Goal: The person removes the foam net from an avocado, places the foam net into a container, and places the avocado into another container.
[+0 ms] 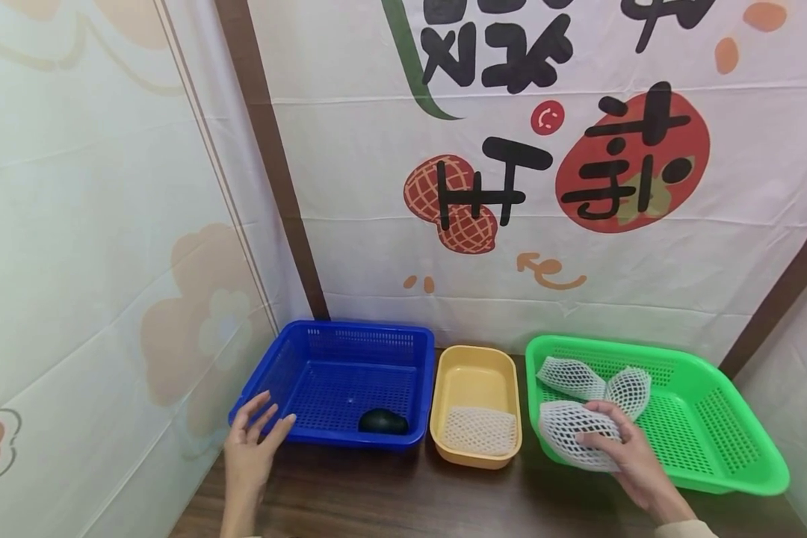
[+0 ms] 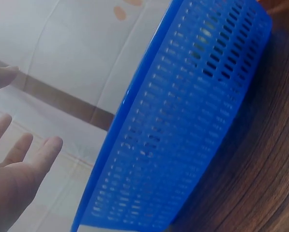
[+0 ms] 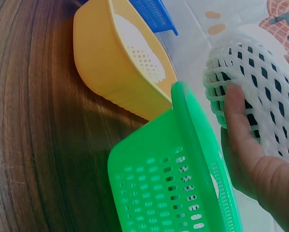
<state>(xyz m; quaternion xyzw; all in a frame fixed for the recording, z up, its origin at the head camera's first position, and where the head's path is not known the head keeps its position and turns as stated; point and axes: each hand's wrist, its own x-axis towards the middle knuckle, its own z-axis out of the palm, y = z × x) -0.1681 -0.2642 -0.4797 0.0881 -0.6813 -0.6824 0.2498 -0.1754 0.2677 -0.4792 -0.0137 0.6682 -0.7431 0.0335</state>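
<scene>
My right hand point(image 1: 635, 456) grips a dark, rounded item in a white foam net sleeve point(image 1: 574, 433) above the near left rim of the green basket point(image 1: 753, 478). Dark patches show through the mesh in the right wrist view, but the item's kind is hidden. Two more netted dark items, one at the left point(image 1: 571, 377) and one beside it point(image 1: 631, 390), lie inside that basket. My left hand point(image 1: 250, 441) is raised with spread fingers at the near left corner of the blue basket point(image 1: 350, 332), holding nothing. A dark green, avocado-like fruit point(image 1: 383, 421) lies in the blue basket.
Between the baskets stands a yellow tray point(image 1: 474, 359) with a white foam net point(image 1: 479, 430) at its near end. All three containers stand on a dark wooden table point(image 1: 376, 493). Printed cloth walls point(image 1: 350, 254) rise behind and to the sides.
</scene>
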